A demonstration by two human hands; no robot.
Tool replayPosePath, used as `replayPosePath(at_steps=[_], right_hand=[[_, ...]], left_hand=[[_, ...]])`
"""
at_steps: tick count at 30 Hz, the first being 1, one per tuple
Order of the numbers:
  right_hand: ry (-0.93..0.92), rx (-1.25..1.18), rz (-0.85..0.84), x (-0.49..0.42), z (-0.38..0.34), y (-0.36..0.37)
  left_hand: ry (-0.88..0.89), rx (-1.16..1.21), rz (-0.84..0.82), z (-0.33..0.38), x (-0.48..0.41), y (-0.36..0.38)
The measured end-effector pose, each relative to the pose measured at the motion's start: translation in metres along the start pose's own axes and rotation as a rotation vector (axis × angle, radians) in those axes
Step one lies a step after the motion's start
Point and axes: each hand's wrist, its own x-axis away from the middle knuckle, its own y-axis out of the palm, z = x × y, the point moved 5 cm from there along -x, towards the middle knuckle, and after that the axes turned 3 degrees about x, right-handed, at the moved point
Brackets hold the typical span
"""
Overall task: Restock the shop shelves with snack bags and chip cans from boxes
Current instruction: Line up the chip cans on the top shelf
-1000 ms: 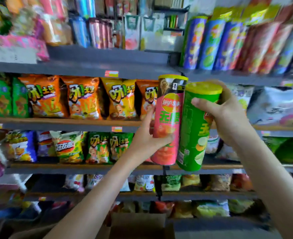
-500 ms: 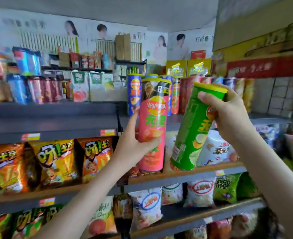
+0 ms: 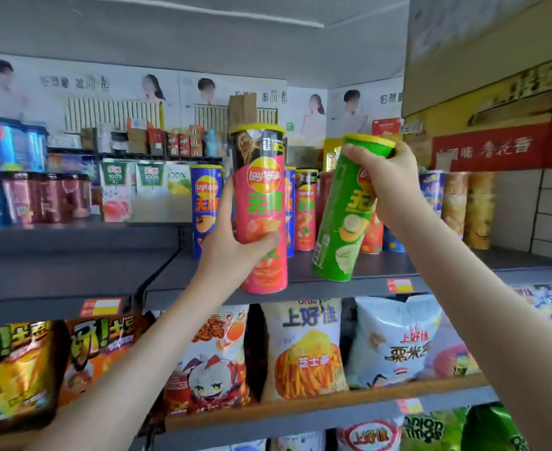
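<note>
My left hand (image 3: 232, 252) grips a pink chip can (image 3: 261, 203) with a yellow lid, held upright in front of the grey upper shelf (image 3: 300, 289). My right hand (image 3: 388, 183) grips the top of a green chip can (image 3: 344, 219), tilted with its base near the shelf's front edge. Behind both cans stands a row of chip cans on that shelf: a blue can (image 3: 204, 203), pink ones (image 3: 305, 209) and orange ones (image 3: 476, 209) further right.
Juice cartons (image 3: 115, 190) and dark cups (image 3: 43, 196) fill the shelf's left part, with bare shelf in front of them. Snack bags (image 3: 303, 349) line the shelf below. A cardboard box (image 3: 495, 92) sits high at the right beside a tiled wall (image 3: 547, 209).
Both hands have risen with their cans from the lower snack-bag shelves to the upper can shelf. The view has tilted upward, and the green can's base has come near the shelf edge.
</note>
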Motion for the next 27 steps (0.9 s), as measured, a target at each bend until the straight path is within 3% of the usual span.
replayPosePath(at_steps=[9, 16, 23, 27], right_hand=[[0.053, 0.108, -0.205, -0.073, 0.083, 0.009], [0.176, 0.33, -0.523, -0.056, 0.141, 0.011], [0.22, 0.331, -0.629, -0.036, 0.17, -0.009], [0.116, 0.378, -0.563, -0.042, 0.169, 0.001]], left_hand=[[-0.074, -0.089, 0.18, -0.035, -0.03, 0.035], [-0.106, -0.126, 0.211, -0.053, -0.036, 0.042], [-0.131, -0.174, 0.176, -0.055, -0.042, 0.043], [-0.128, -0.251, 0.086, -0.056, -0.048, 0.043]])
